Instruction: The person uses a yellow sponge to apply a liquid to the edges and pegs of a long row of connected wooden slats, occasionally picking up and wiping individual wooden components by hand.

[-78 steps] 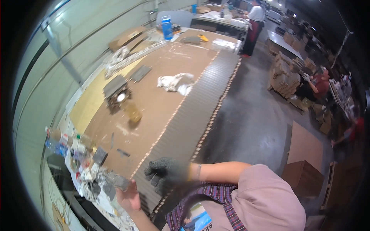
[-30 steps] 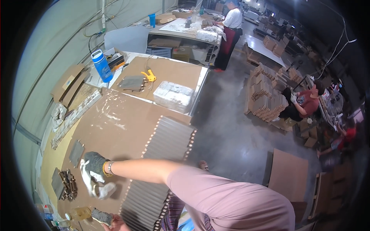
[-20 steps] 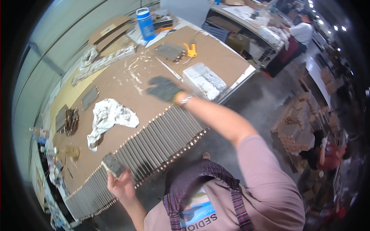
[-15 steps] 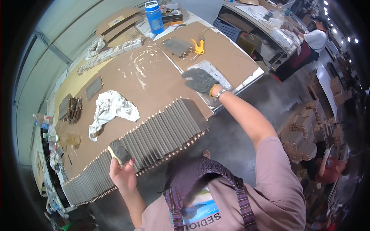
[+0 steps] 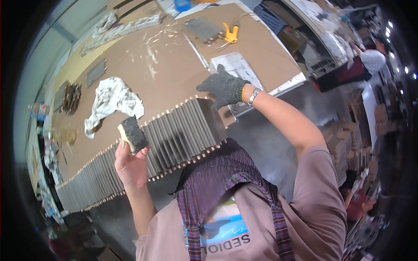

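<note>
My bare left hand point(image 5: 132, 167) holds up a sponge point(image 5: 135, 135), blackened on one face and pale yellow along its edge, above a long row of grey boards. These thin boards point(image 5: 174, 134) stand packed side by side along the table's near edge, with small light wooden pegs sticking out at both ends. My right hand point(image 5: 223, 88), in a dark knitted glove with a yellow cuff, reaches over the row's right end. Its fingers are spread and nothing shows between them; whether the fingertips touch the last board I cannot tell.
A stained white rag point(image 5: 114, 102) lies behind the row on the brown-covered table point(image 5: 167, 74). Farther back are a yellow air gun point(image 5: 230, 33), a grey panel point(image 5: 203, 28) and a smeared white sheet point(image 5: 238, 69). Bundled pegs point(image 5: 71, 98) and bottles point(image 5: 63, 135) sit left. Another person point(image 5: 370, 61) works at the far right.
My right hand has come back from the white sheet to the row's right end, its fingers spreading. The sponge has turned slightly in my left hand, and the view has shifted.
</note>
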`<state>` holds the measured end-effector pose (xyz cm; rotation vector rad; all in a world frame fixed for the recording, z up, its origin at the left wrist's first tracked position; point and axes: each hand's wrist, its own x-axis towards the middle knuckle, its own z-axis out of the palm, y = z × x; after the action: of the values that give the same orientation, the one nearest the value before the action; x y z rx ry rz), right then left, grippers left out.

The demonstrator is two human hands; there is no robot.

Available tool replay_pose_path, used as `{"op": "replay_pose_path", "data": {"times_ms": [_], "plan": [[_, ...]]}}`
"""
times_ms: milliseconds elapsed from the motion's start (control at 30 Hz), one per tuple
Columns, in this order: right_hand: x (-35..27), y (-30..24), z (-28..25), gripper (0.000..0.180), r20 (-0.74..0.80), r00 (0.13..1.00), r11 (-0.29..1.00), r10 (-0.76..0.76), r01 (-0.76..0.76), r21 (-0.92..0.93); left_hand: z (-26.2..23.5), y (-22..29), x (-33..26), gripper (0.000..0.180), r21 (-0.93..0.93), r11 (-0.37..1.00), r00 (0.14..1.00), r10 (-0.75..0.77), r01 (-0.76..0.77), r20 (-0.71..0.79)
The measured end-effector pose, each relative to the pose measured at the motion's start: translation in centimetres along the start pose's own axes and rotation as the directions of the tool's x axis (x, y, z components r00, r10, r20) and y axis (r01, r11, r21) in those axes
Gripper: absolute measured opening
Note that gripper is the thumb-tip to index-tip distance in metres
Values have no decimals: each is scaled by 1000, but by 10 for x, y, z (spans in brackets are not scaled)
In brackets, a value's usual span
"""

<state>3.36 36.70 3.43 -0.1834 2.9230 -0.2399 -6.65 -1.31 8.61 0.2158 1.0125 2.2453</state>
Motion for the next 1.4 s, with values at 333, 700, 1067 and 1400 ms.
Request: {"op": "replay_pose_path", "data": {"times_ms": [333,700,1067,1400], "plan": [[58,23,8,75,227,882,910,-413,409,66,47,-62,-32,41,776,631,851,416,-16,-321],[60,31,4,50,171,821,837,-545,524,157,124,-148,16,44,901,-373,776,628,223,68],[56,38,16,43,-2,837,823,-547,539,182,124,-136,52,43,790,-565,827,544,237,141],[54,37,10,42,52,859,842,-509,484,239,123,-134,61,40,789,-579,841,517,206,159]]}}
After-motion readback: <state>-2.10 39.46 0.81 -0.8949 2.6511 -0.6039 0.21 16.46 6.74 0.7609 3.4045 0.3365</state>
